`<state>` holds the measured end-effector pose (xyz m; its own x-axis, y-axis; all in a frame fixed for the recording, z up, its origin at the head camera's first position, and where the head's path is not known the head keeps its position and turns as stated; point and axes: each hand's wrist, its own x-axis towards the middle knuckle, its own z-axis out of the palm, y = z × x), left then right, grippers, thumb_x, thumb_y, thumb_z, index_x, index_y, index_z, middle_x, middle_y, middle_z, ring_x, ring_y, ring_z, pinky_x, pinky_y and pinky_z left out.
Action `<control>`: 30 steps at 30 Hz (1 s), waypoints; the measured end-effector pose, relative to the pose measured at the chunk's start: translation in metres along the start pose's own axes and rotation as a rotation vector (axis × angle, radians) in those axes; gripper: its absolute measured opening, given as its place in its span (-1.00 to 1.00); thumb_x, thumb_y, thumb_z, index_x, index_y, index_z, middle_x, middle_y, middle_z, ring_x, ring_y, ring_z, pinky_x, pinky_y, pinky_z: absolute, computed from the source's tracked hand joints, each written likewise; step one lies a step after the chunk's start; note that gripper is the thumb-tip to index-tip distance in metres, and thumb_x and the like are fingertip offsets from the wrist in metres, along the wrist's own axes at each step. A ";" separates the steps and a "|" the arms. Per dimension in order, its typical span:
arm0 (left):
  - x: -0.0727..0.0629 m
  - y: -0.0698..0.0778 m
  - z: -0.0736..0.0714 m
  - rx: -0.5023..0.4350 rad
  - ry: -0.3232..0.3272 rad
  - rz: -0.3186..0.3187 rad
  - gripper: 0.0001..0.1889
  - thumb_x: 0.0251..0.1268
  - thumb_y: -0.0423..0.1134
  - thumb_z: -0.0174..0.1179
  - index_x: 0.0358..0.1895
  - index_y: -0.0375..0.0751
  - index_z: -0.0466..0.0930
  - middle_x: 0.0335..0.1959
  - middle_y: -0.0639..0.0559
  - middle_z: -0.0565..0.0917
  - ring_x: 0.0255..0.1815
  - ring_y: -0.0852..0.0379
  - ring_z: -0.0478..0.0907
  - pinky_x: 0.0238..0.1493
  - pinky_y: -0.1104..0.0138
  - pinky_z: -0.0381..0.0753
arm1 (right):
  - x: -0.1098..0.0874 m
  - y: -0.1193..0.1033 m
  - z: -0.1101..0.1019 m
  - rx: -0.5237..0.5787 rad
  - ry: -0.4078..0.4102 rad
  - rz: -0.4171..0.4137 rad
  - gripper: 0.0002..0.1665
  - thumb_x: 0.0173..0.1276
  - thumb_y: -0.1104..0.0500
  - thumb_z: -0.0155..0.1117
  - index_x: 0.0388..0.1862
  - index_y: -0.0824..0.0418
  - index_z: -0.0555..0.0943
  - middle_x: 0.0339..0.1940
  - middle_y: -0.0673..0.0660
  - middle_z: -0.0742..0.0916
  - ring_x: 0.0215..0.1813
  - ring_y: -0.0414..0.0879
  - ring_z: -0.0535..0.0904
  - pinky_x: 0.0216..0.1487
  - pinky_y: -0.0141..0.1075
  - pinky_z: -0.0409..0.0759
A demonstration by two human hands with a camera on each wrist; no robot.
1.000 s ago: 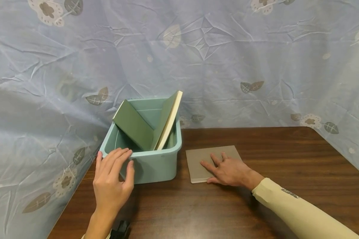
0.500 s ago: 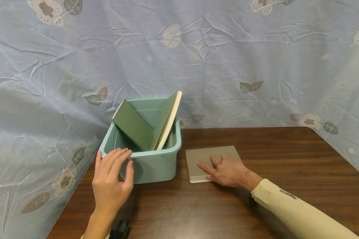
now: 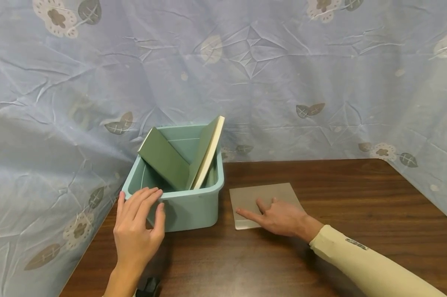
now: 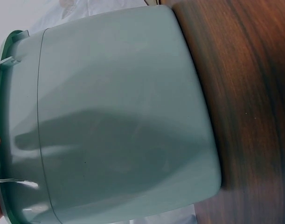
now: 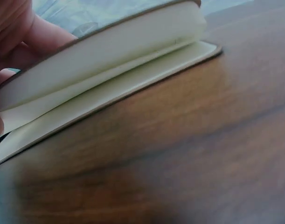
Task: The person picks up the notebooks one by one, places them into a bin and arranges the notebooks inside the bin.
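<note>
My left hand point(image 3: 137, 227) rests its relaxed fingers over the near rim of a light teal plastic bin point(image 3: 193, 212), thumb apart in front of the wall. Inside the bin, two green-covered books point(image 3: 164, 159) lean at opposite slants, one rising above the right rim. To the right, a grey-beige hardcover book point(image 3: 243, 198) lies on the table under my right hand point(image 3: 280, 216). The right index finger points straight across its cover, other fingers bent on top. In the right wrist view the thumb is at the page edge, and the pages stand apart from the bottom cover point(image 5: 100, 105).
The dark wood table point(image 3: 342, 185) reaches back to a floral grey-blue cloth point(image 3: 268, 90) hung behind and at both sides. A small black object point(image 3: 149, 286) is beside the left wrist at the bottom edge.
My right hand shifts slightly left on the book; its index finger straightens and the thumb slips out of sight at the near edge. The left hand stays on the bin rim.
</note>
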<state>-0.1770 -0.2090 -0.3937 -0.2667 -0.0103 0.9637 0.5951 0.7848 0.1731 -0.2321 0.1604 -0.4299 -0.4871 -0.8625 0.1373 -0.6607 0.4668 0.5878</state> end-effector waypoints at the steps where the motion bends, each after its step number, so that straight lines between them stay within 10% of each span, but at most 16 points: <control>1: 0.000 0.000 0.000 0.001 0.000 0.000 -0.73 0.30 -0.32 0.27 0.00 -0.30 0.82 -0.03 -0.19 0.84 0.09 -0.26 0.72 0.54 -0.35 0.31 | 0.000 -0.001 0.000 0.003 -0.003 0.000 -0.10 0.51 0.32 0.27 0.72 -0.11 0.22 0.24 0.24 0.80 -0.70 -0.13 0.56 -0.40 -0.21 0.75; 6: -0.002 0.000 0.000 0.002 0.000 -0.001 -0.73 0.30 -0.32 0.27 -0.01 -0.30 0.82 -0.03 -0.19 0.84 0.09 -0.26 0.72 0.50 -0.38 0.32 | -0.001 -0.002 0.003 0.006 0.002 0.000 -0.17 0.50 0.30 0.31 0.68 0.00 0.30 0.28 0.23 0.78 -0.20 0.14 0.87 -0.34 -0.17 0.81; 15: -0.002 -0.001 -0.001 0.000 0.001 0.001 -0.72 0.30 -0.32 0.27 0.00 -0.30 0.82 -0.03 -0.19 0.84 0.09 -0.26 0.72 0.49 -0.40 0.32 | 0.001 -0.004 0.003 0.005 0.039 -0.004 -0.22 0.49 0.30 0.33 0.64 0.04 0.35 0.25 0.21 0.79 -0.24 0.11 0.86 -0.36 -0.17 0.80; 21: -0.002 -0.001 0.000 -0.002 -0.002 0.000 -0.72 0.30 -0.32 0.27 0.01 -0.30 0.82 -0.02 -0.19 0.84 0.09 -0.26 0.72 0.52 -0.37 0.31 | 0.007 -0.005 0.002 0.019 0.144 0.000 -0.33 0.42 0.30 0.32 0.48 0.07 0.44 -0.07 0.13 0.79 -0.74 -0.15 0.40 -0.72 -0.34 0.44; 25: -0.001 -0.001 0.000 -0.004 -0.004 0.001 -0.72 0.30 -0.32 0.27 0.01 -0.30 0.82 -0.02 -0.19 0.84 0.09 -0.26 0.72 0.50 -0.40 0.31 | 0.009 -0.004 -0.001 0.065 0.128 0.015 -0.13 0.35 0.30 0.33 0.61 -0.06 0.34 -0.29 0.08 0.78 -0.76 -0.25 0.04 -0.77 -0.41 0.14; 30: 0.000 -0.001 0.000 -0.006 -0.003 0.001 -0.72 0.30 -0.31 0.27 0.00 -0.30 0.82 -0.02 -0.20 0.84 0.09 -0.27 0.72 0.52 -0.38 0.30 | 0.009 -0.001 -0.007 0.119 0.047 0.027 -0.04 0.25 0.33 0.37 0.56 -0.28 0.32 -0.42 0.04 0.67 -0.74 -0.23 0.04 -0.76 -0.39 0.10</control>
<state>-0.1779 -0.2100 -0.3945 -0.2681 -0.0076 0.9634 0.5998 0.7813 0.1730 -0.2320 0.1504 -0.4239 -0.4799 -0.8562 0.1911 -0.7124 0.5075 0.4847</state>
